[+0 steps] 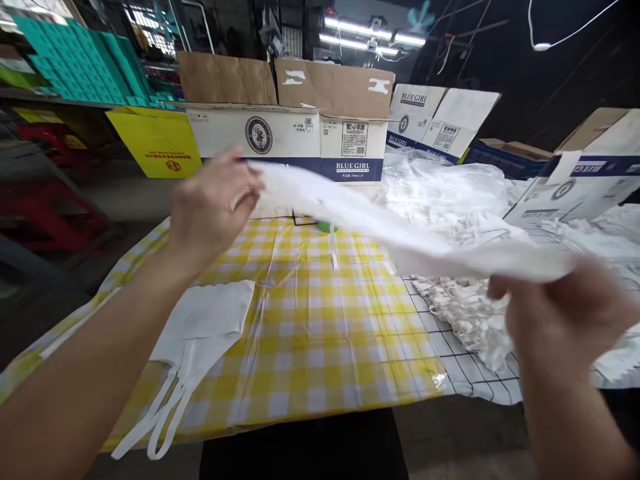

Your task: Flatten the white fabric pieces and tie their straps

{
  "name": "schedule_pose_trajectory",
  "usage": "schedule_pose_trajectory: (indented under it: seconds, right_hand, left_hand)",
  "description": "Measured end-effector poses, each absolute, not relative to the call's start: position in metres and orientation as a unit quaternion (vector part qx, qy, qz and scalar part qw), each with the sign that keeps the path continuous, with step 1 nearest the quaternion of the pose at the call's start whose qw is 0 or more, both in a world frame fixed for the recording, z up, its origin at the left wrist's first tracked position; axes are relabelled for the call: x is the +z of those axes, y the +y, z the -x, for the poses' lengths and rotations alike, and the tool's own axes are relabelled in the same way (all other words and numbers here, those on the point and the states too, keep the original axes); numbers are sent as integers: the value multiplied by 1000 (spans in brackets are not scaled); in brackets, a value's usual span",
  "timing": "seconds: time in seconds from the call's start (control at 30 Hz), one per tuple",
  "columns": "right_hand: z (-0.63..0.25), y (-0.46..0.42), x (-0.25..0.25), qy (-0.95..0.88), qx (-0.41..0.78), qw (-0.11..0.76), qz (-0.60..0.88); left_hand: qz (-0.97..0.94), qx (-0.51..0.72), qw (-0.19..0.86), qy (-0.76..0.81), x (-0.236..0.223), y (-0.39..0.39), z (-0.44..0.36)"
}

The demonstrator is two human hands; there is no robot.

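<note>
Stretched in the air above the table is a white fabric piece (360,213), blurred by motion, with a thin strap hanging from its middle. My left hand (215,200) pinches its left end between thumb and fingers. At the right end my right hand (565,313) grips it, also smeared by movement. Below my left forearm a white strappy garment (205,320) lies flat, its straps (165,407) drooping over the table's front edge. A heap of white garments with straps (475,313) sits beyond my right hand.
A yellow checked cloth (320,347) covers the table, with a green round object (327,227) at the back. Open cartons (285,133) stand behind, one yellow box (155,143) at left. Clear plastic bags (445,180) lie at right near another carton (580,173).
</note>
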State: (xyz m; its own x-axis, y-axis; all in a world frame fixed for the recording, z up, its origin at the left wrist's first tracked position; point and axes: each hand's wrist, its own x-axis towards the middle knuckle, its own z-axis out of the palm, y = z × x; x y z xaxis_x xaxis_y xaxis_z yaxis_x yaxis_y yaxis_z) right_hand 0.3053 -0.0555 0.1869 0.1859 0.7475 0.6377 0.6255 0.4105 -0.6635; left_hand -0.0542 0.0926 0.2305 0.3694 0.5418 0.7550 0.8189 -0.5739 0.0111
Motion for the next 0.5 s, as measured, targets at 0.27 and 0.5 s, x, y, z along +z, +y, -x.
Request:
schedule_pose_trajectory:
  seconds: [0.27,0.5]
  right_hand:
    - [-195,-127,10,-855,96,281,424]
    - [-129,-140,-44,-912,119,208,334]
  left_hand:
    - [894,-150,9,-423,58,71,112]
    - [892,-148,32,-426,28,60,123]
